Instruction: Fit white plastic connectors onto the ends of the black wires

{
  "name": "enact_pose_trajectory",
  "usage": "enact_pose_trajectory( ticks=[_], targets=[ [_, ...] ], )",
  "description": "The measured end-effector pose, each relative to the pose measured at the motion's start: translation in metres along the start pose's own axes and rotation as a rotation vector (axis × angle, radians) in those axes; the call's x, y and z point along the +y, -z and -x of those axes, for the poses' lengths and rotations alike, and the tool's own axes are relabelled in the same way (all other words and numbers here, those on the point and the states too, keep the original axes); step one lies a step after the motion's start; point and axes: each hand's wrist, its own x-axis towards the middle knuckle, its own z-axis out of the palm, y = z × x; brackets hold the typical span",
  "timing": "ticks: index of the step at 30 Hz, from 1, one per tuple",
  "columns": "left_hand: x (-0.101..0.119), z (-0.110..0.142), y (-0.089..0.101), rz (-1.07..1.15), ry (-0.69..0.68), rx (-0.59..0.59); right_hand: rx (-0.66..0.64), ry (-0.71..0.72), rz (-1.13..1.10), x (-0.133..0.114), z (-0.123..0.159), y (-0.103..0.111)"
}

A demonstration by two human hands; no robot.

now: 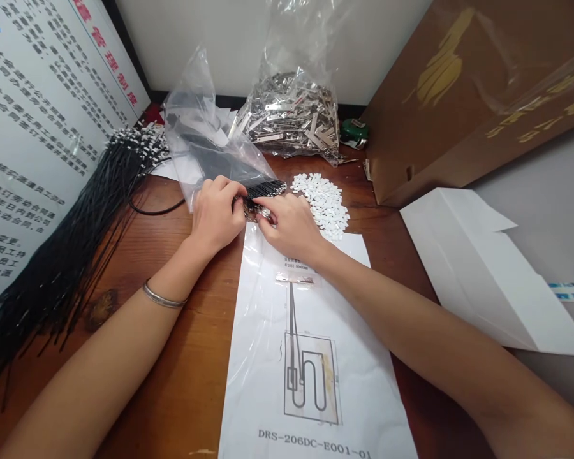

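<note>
My left hand [219, 211] has its fingers curled in a pinch beside the tips of a bundle of black wires [264, 189]. Close against it, my right hand [293, 224] is also closed, thumb and forefinger together. Whatever lies between the fingertips is hidden or too small to name. Small shiny metal pieces [263, 211] show just under the fingers. The black wires lie side by side behind both hands, partly inside a clear plastic bag [220, 143]. To the right of my right hand is a spread pile of small white pieces [323, 203].
A printed drawing sheet [268, 376] lies in front on the wooden table [191, 357]. Behind stands a clear bag of metal strips [291, 115]. Many black wires with white ends [76, 217] hang at left. A brown box [425, 89] and folded white card [478, 268] are at right.
</note>
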Motion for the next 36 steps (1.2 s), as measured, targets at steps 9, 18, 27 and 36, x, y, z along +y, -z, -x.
enact_pose_trajectory(
  ticks=[9,18,27,36],
  targets=[
    [-0.001,0.000,-0.006,0.036,0.068,-0.029,-0.025,-0.006,-0.005,-0.001,-0.004,0.000],
    [-0.001,0.006,-0.006,0.109,0.115,-0.089,-0.022,0.004,-0.004,-0.006,-0.005,-0.001],
    [0.005,-0.003,0.000,0.527,0.420,-0.074,-0.025,0.038,-0.217,-0.002,-0.007,0.001],
    [0.002,-0.005,0.004,0.852,0.471,-0.031,-0.027,0.098,-0.424,0.003,-0.008,0.001]
  ],
)
